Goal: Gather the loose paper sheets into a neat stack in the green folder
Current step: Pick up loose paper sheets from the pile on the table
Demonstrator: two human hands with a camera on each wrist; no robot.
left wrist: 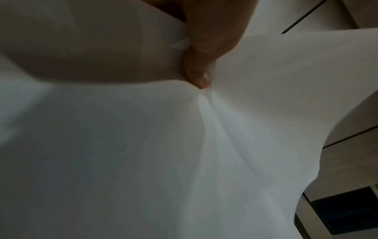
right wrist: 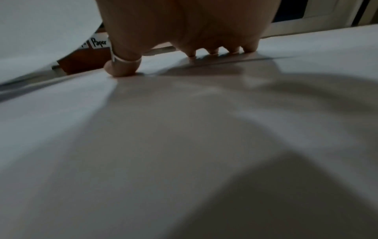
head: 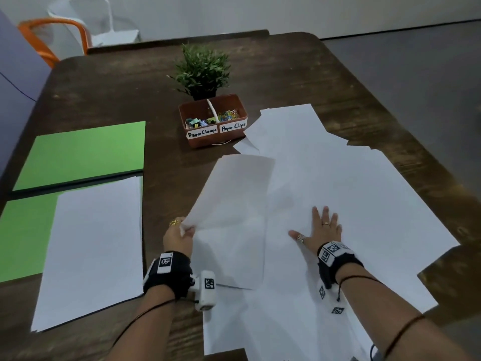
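Note:
The green folder (head: pixel 86 149) lies open at the table's left, and a neat white stack (head: pixel 93 246) rests on its near half. Several loose white sheets (head: pixel 351 194) are spread over the table's right side. My left hand (head: pixel 182 230) pinches the left edge of one sheet (head: pixel 234 204) and holds it lifted and curled; the left wrist view shows my thumb (left wrist: pixel 200 71) creasing that sheet (left wrist: pixel 143 153). My right hand (head: pixel 320 227) lies flat with spread fingers on the loose sheets (right wrist: pixel 184 129); its fingertips (right wrist: pixel 212 51) press the paper.
A brown box (head: pixel 213 123) labelled Paper Clamps and Paper Clips stands mid-table with a small potted plant (head: pixel 201 71) behind it. Orange and white chairs (head: pixel 65 29) stand past the far left corner. The table's right edge (head: pixel 442 178) runs close to the sheets.

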